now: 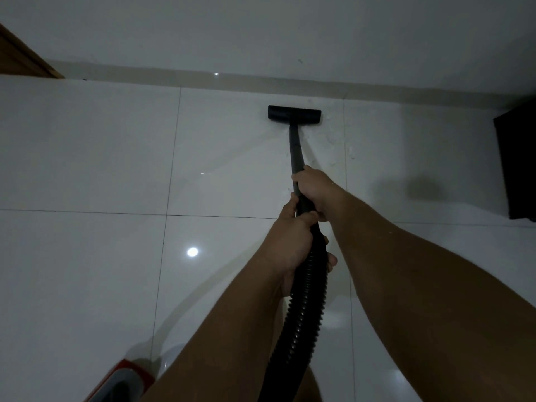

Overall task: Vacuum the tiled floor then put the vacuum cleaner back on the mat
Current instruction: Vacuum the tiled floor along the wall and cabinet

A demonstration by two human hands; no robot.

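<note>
Nearest the person, below and to the left of the left forearm, a red and grey corner of the vacuum cleaner body [132, 378] showed at the bottom edge of the view, resting on the tiled floor [87, 169]. From beneath the arms the black ribbed hose [301, 314] rose between the two forearms up to the hands. The left hand [293, 245] had its fingers curled round the top of the hose, where the ribs ended. Just beyond it, almost touching, the right hand [314, 192] gripped the dark wand [295, 152], fingers wrapped over it from the right side. The wand ran forward and away from both hands to the black floor head [294, 114], which lay flat on the white tiles, close to the pale skirting [377, 88] at the foot of the wall [261, 30]. Small white specks [333, 140] were scattered on the tile just right of the wand, beyond the right hand. Far to the right of the hands stood a dark object [519, 163], its kind unclear. Far to the left, a wooden edge [23, 56] met the wall.
</note>
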